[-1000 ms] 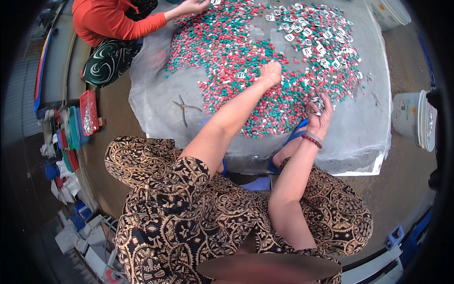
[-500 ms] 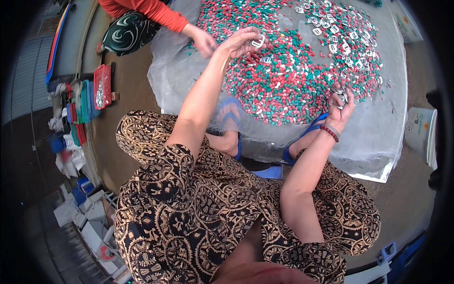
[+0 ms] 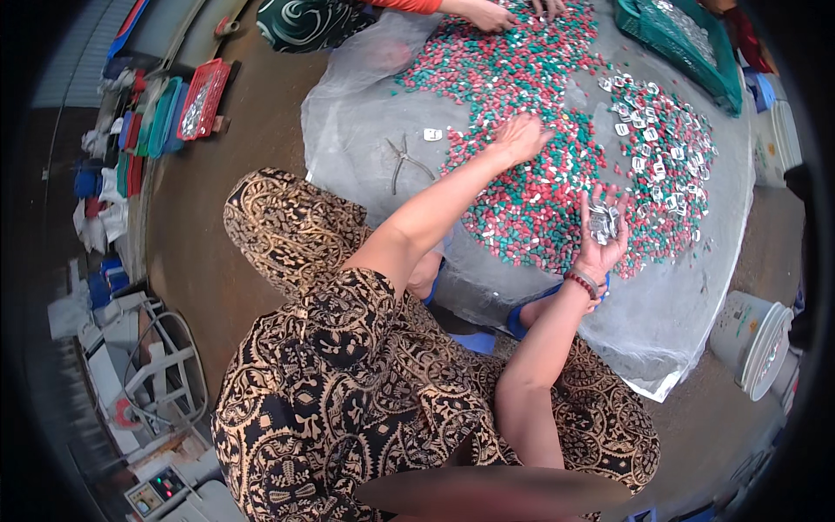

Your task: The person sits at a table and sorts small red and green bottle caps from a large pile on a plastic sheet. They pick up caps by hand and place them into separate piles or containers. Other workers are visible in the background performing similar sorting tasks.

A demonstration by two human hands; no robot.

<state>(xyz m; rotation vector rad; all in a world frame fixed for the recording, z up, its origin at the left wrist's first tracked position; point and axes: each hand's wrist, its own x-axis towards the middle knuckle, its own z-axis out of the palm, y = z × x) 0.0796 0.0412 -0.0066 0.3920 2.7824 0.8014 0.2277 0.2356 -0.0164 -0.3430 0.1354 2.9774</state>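
Silvery pieces (image 3: pixel 603 224) sit bunched in the right hand (image 3: pixel 604 237), just over the near right part of the chip pile. I have that hand palm up, cupped and grasping the bunch, fingers pointing away from the body and curled slightly up around it. Right forearm runs up from the lower edge, elbow bent and low, red beaded bracelet (image 3: pixel 580 279) at the wrist.

Left hand (image 3: pixel 522 139) is further out, down at the red, green and white chips (image 3: pixel 522 217). I read it as palm down, back up, fingers angled right; can't tell if it grips anything or is released, since the back hides the fingertips. Left arm reaches diagonally, forearm nearly straight into the wrist.

Pale frame-shaped pieces (image 3: pixel 658 165) lie scattered over the chips right of both hands. Chips spread on a plastic sheet (image 3: pixel 352 130); pliers (image 3: pixel 401 157) lie open left of the pile, one white piece (image 3: pixel 432 135) just beside them.

Further out I get a co-worker's hand (image 3: pixel 491 16) at the far chips, a green tray (image 3: pixel 678 65) far right, a white bucket (image 3: pixel 738 331) nearer right.
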